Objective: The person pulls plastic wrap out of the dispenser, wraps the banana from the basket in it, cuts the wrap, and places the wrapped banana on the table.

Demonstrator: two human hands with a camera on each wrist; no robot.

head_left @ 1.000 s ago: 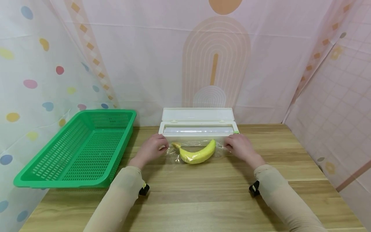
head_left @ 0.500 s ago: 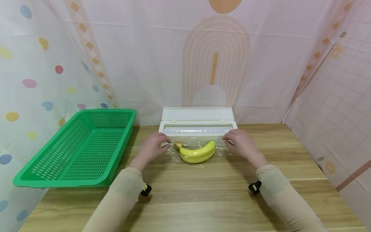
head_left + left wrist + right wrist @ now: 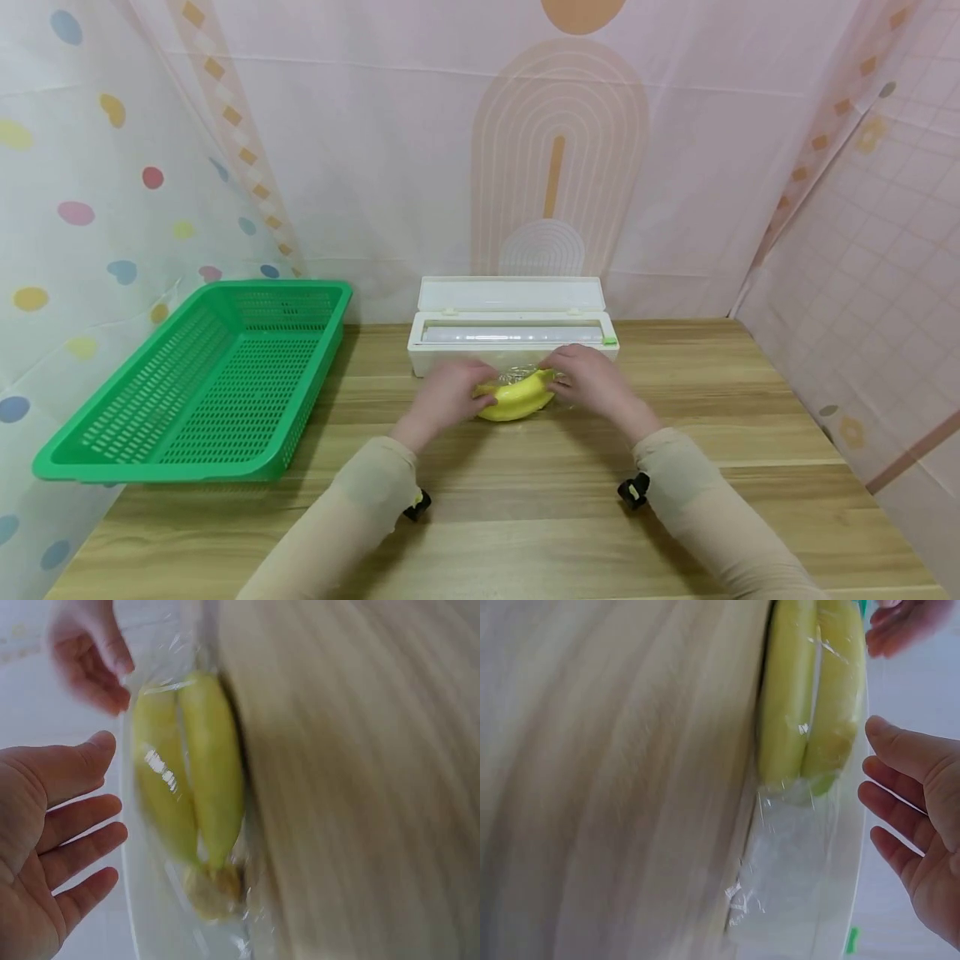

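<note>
Two yellow bananas (image 3: 517, 400), joined at a brownish stem (image 3: 214, 892), lie wrapped in clear cling film (image 3: 787, 862) on the table. Loose film extends past both ends. My left hand (image 3: 447, 393) hovers at the stem end, and my right hand (image 3: 592, 383) at the tip end. Both wrist views show spread, relaxed fingers a little apart from the fruit. Right behind sits a white cling film dispenser (image 3: 517, 316) with its lid (image 3: 512, 293) raised and a roll (image 3: 513, 334) inside.
A green perforated basket (image 3: 339, 342) stands at the left on the wooden table (image 3: 517, 533). A small green slider (image 3: 609, 341) is at the dispenser's right end. Patterned cloth (image 3: 390, 167) hangs at the back and sides.
Both hands have let go of the film's outer ends and moved inward over the bananas. The stem end is now hidden by the left hand in the head view.
</note>
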